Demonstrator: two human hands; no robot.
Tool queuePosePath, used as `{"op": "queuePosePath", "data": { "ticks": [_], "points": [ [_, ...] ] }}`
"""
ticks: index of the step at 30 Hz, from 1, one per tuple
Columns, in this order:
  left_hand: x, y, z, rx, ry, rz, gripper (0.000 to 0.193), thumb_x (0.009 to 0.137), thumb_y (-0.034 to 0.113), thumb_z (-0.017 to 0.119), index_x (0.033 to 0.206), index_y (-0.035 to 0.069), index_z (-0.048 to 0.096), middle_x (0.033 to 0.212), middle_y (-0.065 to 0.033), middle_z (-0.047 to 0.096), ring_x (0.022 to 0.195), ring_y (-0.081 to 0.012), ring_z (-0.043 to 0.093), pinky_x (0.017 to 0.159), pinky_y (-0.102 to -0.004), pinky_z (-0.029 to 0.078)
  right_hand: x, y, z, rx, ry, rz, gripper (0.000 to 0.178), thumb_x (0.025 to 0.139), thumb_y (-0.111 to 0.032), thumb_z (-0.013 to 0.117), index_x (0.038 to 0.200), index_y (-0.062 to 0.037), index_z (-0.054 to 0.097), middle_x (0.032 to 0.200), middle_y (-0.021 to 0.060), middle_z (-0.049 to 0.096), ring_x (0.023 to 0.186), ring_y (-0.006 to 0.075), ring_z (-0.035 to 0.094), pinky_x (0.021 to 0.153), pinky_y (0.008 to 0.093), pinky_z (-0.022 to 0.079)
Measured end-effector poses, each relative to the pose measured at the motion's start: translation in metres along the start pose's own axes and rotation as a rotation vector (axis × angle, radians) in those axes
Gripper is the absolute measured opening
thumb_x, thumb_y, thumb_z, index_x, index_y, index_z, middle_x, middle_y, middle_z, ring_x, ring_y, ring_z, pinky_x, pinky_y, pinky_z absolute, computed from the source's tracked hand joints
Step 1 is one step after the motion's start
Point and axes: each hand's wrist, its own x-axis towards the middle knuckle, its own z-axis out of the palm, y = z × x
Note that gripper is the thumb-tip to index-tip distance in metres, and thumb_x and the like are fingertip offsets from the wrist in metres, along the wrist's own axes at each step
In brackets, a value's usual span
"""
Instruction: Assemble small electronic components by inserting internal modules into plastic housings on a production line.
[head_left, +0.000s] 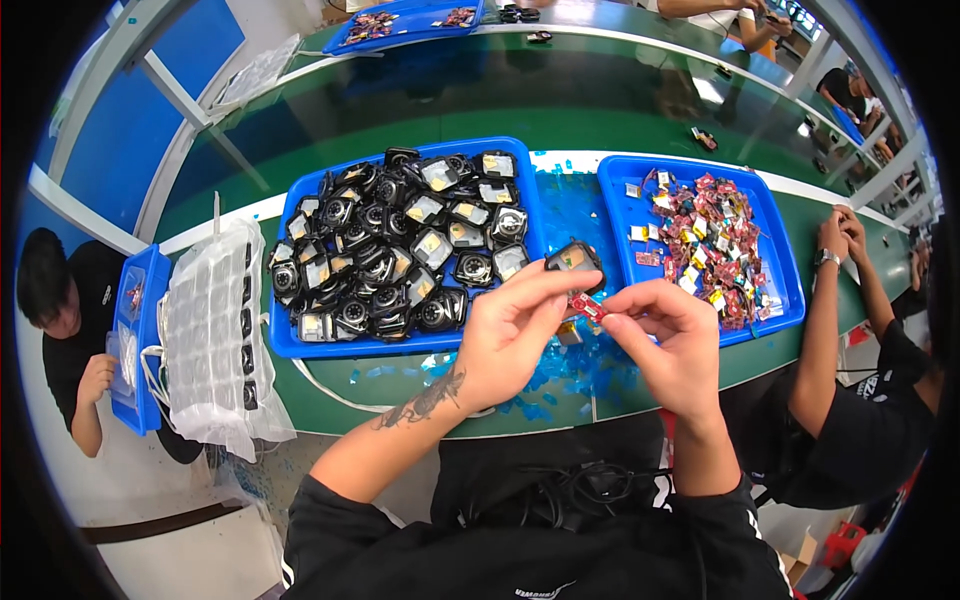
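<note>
My left hand (510, 335) is closed around the edge of a black watch case (573, 258), which shows just beyond the index finger; its other fingers are partly hidden. Between finger and thumb, my right hand (665, 340) pinches a small red circuit board (587, 306), close to the left fingertips. A small silver and yellowish block (570, 334) shows just below the board; whether it is joined to it I cannot tell. To the left is a blue tray (400, 350) heaped with black watch cases (375, 270). A second blue tray (785, 240) on the right holds many red boards (705, 250) with parts attached.
Blue film scraps (540, 385) litter the green table (440, 418) between the trays. Clear plastic blister trays (215, 330) stand at the left. One person (65, 320) sits at the left, another (850, 390) at the right. A further blue tray (400, 25) stands across the table.
</note>
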Motion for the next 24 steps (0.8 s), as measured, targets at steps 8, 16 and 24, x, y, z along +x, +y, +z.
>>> {"op": "queuePosePath", "data": {
  "ticks": [8, 16, 24],
  "points": [
    [0.0, 0.006, 0.001, 0.611, -0.117, 0.216, 0.027, 0.084, -0.005, 0.065, 0.11, -0.001, 0.069, 0.111, -0.0166, 0.065, 0.094, -0.021, 0.067, 0.077, -0.0269, 0.054, 0.004, 0.004, -0.009, 0.082, -0.064, 0.02, 0.008, 0.089, -0.002, 0.064, 0.093, 0.0045, 0.062, 0.086, 0.0046, 0.064, 0.079, 0.0083, 0.06, 0.069, 0.0233, 0.051],
    [0.0, 0.001, 0.004, 0.203, -0.052, -0.293, 0.02, 0.09, 0.003, 0.065, 0.108, -0.004, 0.069, 0.108, -0.0114, 0.068, 0.092, -0.0106, 0.064, 0.076, -0.0239, 0.053, 0.003, 0.013, -0.002, 0.001, 0.015, 0.061, 0.007, 0.089, -0.004, 0.065, 0.088, 0.0005, 0.06, 0.083, 0.0028, 0.061, 0.075, 0.0082, 0.058, 0.065, 0.0251, 0.048],
    [0.0, -0.004, 0.002, 0.035, -0.009, -0.262, 0.028, 0.089, 0.001, 0.065, 0.117, -0.005, 0.064, 0.108, -0.0102, 0.068, 0.1, -0.0125, 0.063, 0.089, -0.0261, 0.053, 0.006, 0.013, 0.015, -0.031, 0.16, -0.081, 0.016, 0.082, 0.001, 0.071, 0.094, -0.0004, 0.059, 0.082, 0.0019, 0.062, 0.073, 0.0065, 0.058, 0.063, 0.0204, 0.047]
  ]
}}
